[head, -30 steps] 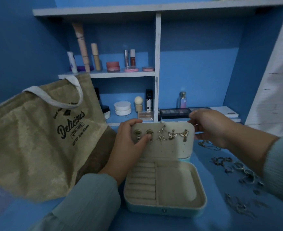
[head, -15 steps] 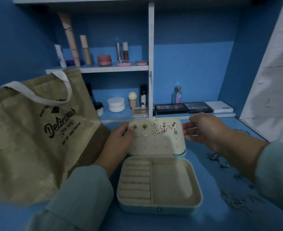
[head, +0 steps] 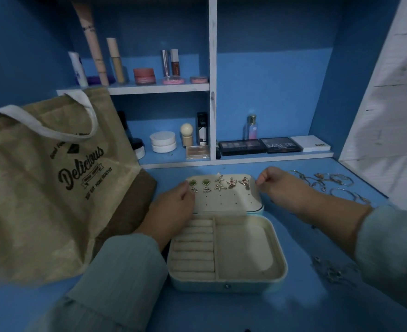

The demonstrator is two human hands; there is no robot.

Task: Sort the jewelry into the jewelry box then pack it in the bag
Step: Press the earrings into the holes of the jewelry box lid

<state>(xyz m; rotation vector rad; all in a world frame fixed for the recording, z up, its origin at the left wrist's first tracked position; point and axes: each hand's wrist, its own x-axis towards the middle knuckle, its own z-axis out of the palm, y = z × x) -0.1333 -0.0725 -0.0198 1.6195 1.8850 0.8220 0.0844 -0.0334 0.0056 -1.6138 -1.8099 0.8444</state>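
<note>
tan tote bag [head: 42, 188] printed "delicious" stands at far left on the blue surface [head: 293, 307], white handle drooping over its front, its brown base just beside the jewelry box [head: 226, 250]. left hand [head: 171, 212] rests at the lid's left edge, fingers loosely curled, tips touching the lid by the green earrings; cannot tell if it pinches anything. box sits open at centre, lid [head: 224, 195] laid back and propped up. stud earrings [head: 218, 184] pinned in two rows along the lid's top: green pair, striped pair, starfish pair, two angel-like ones. base has ring rolls on the left, one open compartment on the right. right hand [head: 281, 188] sits at the lid's right edge, fingers curled, thumb and fingertip pressed together as in a pinch; what it holds is too small to tell. loose bracelets and rings [head: 329, 185] lie on the surface right of that hand, more small pieces [head: 331, 271] nearer, low right. shelves [head: 159, 88] behind hold cosmetics and eyeshadow palettes [head: 260, 146].
</note>
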